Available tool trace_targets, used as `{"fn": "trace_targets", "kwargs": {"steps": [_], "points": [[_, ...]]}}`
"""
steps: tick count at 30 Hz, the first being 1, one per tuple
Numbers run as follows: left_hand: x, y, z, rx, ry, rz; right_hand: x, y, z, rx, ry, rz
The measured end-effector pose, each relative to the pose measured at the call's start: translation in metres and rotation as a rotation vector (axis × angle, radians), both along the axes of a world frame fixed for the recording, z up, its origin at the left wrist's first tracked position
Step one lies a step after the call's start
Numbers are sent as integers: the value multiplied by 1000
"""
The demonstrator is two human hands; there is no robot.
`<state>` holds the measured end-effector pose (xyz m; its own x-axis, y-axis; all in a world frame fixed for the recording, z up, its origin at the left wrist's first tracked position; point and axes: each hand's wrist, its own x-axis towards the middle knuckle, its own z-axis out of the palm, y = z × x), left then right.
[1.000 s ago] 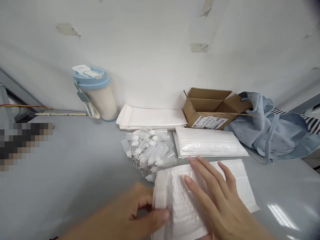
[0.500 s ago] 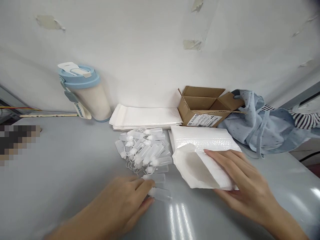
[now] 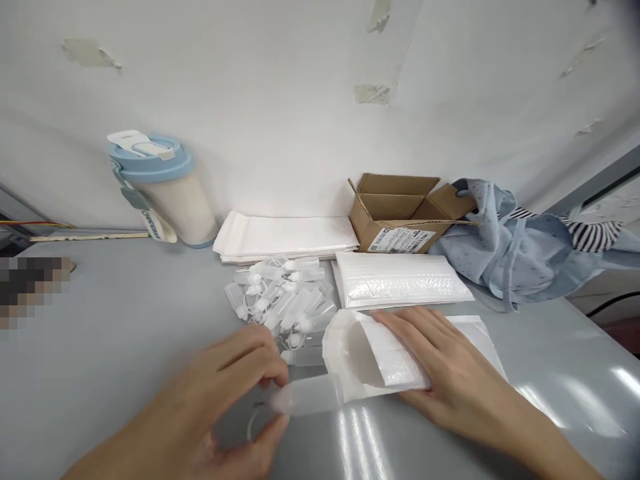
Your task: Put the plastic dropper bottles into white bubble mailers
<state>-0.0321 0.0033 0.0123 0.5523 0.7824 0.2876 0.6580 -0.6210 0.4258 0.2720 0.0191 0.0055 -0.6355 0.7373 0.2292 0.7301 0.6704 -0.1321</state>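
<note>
Between thumb and fingers, my left hand (image 3: pixel 230 393) pinches a small clear plastic squeeze bottle (image 3: pixel 315 395) by its capped end. A thin white cap loop dangles below the fingers. The bottle's base points right, close to the mouth of a white bubble mailer (image 3: pixel 400 353); whether they touch I cannot tell. Wrapped around that mailer is my right hand (image 3: pixel 440 367), squeezing it so its opening gapes to the left. Behind my left hand lies a pile of similar clear bottles (image 3: pixel 287 293) with white caps.
More bubble mailers (image 3: pixel 405 280) lie flat behind my right hand. A stack of white mailers (image 3: pixel 295 237) rests by the wall, beside an open cardboard box (image 3: pixel 400 213). Blue cloth (image 3: pixel 515 253) is heaped at right; a tumbler (image 3: pixel 170 193) stands at left.
My left hand has picked up a bottle from beside the pile and lifted it near the mailer's mouth. The mailer in my right hand now gapes wider and sits slightly lower and left.
</note>
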Motion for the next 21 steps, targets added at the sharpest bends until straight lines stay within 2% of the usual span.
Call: {"fn": "trace_targets", "kwargs": {"steps": [2, 7, 10, 14, 18, 21], "points": [[5, 4, -3, 61, -1, -55, -5, -2, -2, -28, 10, 35], [17, 5, -16, 350, -38, -105, -17, -9, -6, -59, 19, 109], [20, -1, -19, 404, -84, -99, -18, -11, -8, -50, 34, 101], [21, -8, -19, 380, -109, -105, -17, -12, -9, -55, 43, 79], [19, -6, -18, 204, -177, -182, -16, -13, -8, -34, 45, 105], [15, 1, -18, 203, -152, -132, -17, -12, -6, -23, 46, 110]]}}
